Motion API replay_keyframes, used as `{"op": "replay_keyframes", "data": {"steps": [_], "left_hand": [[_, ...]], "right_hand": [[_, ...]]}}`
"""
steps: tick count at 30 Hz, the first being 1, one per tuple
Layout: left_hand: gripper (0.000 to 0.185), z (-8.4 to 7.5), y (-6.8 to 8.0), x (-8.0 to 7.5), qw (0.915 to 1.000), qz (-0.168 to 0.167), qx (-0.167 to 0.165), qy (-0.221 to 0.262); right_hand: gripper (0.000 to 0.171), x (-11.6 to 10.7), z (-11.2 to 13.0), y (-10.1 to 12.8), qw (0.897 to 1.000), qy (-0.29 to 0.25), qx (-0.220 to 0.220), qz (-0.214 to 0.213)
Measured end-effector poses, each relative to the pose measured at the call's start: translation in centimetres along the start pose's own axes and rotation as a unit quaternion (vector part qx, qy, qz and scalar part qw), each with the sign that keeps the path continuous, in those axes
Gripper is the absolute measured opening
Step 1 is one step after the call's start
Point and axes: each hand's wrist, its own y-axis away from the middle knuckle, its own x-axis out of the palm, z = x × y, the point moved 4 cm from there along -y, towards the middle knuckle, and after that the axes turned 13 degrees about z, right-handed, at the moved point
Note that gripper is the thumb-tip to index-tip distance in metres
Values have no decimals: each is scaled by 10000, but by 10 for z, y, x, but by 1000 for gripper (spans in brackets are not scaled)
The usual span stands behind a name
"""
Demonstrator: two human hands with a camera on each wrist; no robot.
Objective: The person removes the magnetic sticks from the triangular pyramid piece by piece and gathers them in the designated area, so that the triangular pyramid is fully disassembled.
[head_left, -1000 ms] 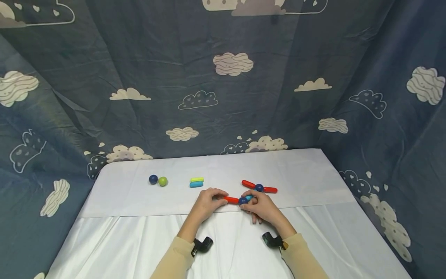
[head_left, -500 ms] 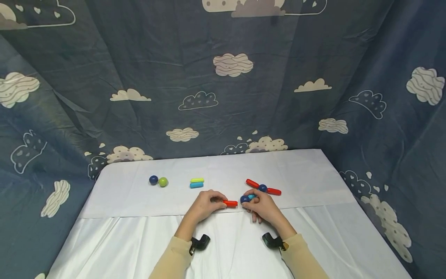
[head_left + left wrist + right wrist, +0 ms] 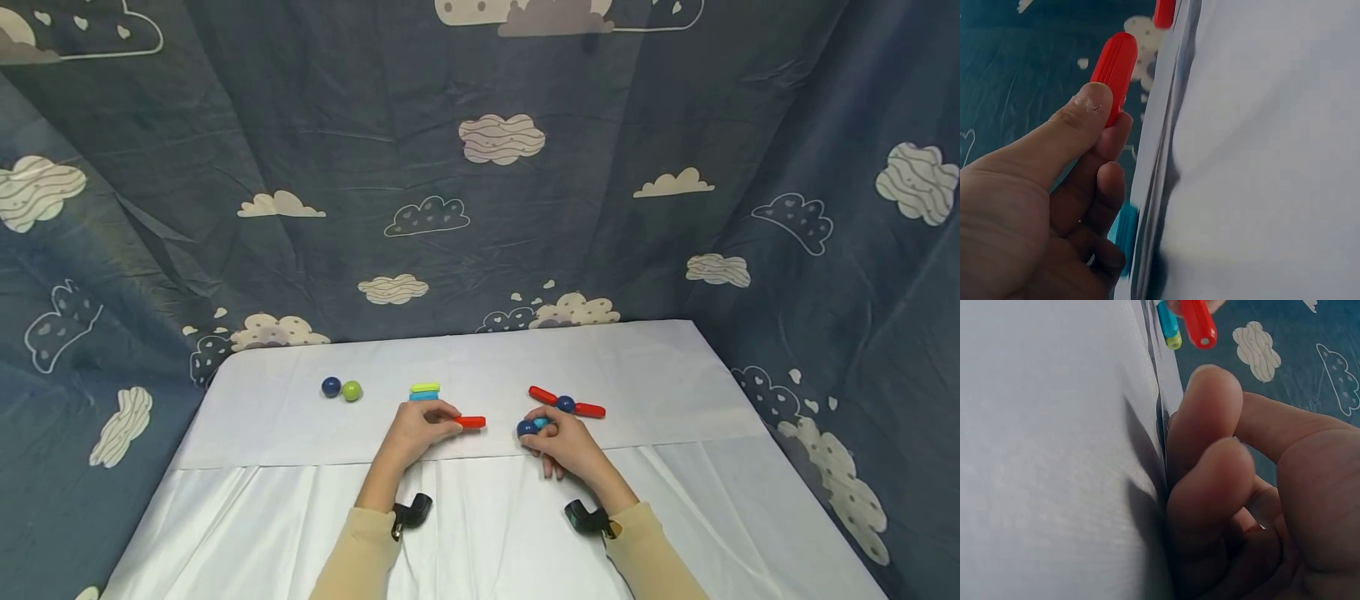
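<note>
My left hand (image 3: 412,435) pinches a red rod (image 3: 471,422) between thumb and fingers, its free end pointing right. The left wrist view shows this red rod (image 3: 1121,59) standing out past the thumb tip. Farther right, my right hand (image 3: 567,448) holds a dark blue ball (image 3: 527,428) with a light blue rod (image 3: 541,423) against it, partly covered by the fingers. A gap lies between the red rod and that ball. In the right wrist view the fingers (image 3: 1210,481) are curled and hide the ball.
Just behind my right hand lies a dark blue ball (image 3: 565,404) between two red rods. A yellow-green rod (image 3: 425,387) and a light blue rod (image 3: 422,396) lie beyond my left hand. At the left are a dark blue ball (image 3: 331,387) and a green ball (image 3: 352,391).
My left hand has drawn the red rod leftward, away from the dark blue ball it met earlier. The red-and-blue piece behind has shifted slightly right. My right hand has stayed nearly still.
</note>
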Motion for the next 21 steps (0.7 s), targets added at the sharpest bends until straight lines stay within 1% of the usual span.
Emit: {"op": "replay_keyframes", "data": {"steps": [6,10,13,16,21], "left_hand": [[15,15,8,-29,9976,-594,-310,-164],[16,23,11,-43,9945,-915,-457,-214],[18,27,11,-48,9925,-1092,-470,-268],[19,30,11,-50,9910,-1224,-451,-299],[18,34,10,-49,9899,-1308,-457,-311]], "right_hand": [[40,-1,1,0,9999,35,-108,88],[41,-2,0,0,9999,53,-108,84],[41,-2,-1,-1,9999,14,-100,66],[40,-2,-1,-1,10000,-4,-83,52],[40,-1,-1,-1,10000,63,-31,29]]}}
